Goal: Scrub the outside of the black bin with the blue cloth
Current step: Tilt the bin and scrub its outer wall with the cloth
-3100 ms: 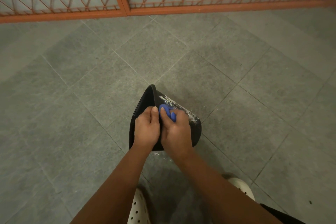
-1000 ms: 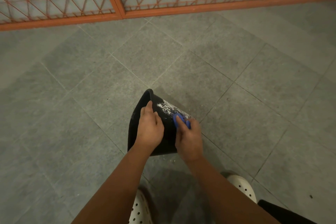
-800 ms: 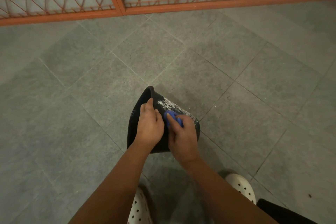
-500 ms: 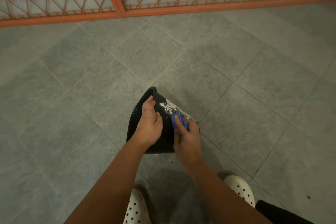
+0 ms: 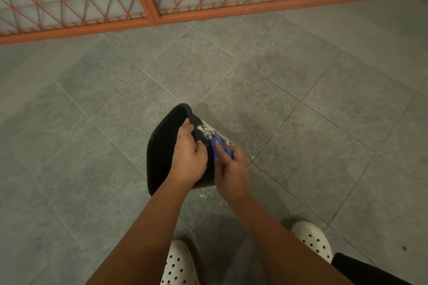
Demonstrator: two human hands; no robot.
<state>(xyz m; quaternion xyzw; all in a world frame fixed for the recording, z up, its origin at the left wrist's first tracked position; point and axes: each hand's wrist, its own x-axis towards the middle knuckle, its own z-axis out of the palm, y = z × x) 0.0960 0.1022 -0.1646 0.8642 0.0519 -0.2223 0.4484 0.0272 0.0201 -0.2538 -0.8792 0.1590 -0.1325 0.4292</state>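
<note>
The black bin (image 5: 162, 146) lies tipped on its side on the grey tiled floor, its open mouth turned left. White foam streaks its outer wall near the top. My left hand (image 5: 188, 157) grips the bin's rim, fingers curled over the edge. My right hand (image 5: 229, 173) holds the small blue cloth (image 5: 218, 147) and presses it against the outer wall, just below the foam. Most of the cloth is hidden under my fingers.
My two white perforated clogs (image 5: 179, 264) (image 5: 312, 239) stand just behind the bin. White flecks of foam lie on the floor beside it. An orange lattice fence (image 5: 148, 0) runs along the far edge of the tiled floor (image 5: 301, 122).
My right hand has kept rubbing the cloth back and forth across the bin's outer wall, ending slightly lower right. My left hand has shifted its grip up onto the rim.
</note>
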